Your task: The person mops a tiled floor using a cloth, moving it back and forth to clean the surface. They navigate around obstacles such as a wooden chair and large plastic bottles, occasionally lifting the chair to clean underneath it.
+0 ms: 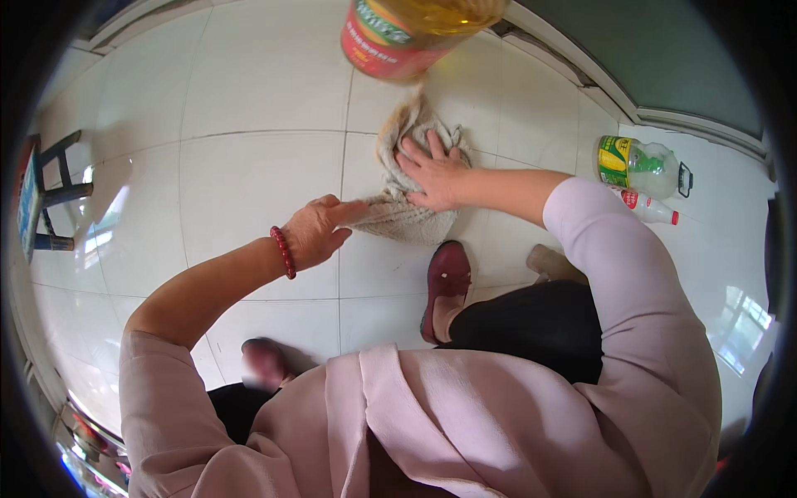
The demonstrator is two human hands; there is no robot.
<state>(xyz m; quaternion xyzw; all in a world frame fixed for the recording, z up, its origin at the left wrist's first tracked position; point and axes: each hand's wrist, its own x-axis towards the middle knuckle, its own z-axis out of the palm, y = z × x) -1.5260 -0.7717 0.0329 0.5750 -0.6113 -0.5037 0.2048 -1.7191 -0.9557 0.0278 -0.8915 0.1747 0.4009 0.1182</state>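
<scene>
A crumpled beige cloth (408,218) lies on the white tiled floor (261,180), in front of my feet. My right hand (436,171) presses down on it with the fingers spread. At the cloth's left end, my left hand (320,230), with a red bead bracelet (283,252) at the wrist, pinches a drawn-out corner between thumb and fingers. Just beyond the cloth stands a large plastic bottle of yellow oil (405,43) with a red and green label; its top is cut off by the picture's edge.
To the right, an emptied large plastic bottle (647,165) and a smaller bottle with a red cap (654,208) lie on the floor. A small stool (47,193) is at the far left. A door frame (691,127) borders the upper right. My dark red shoe (449,274) is close to the cloth.
</scene>
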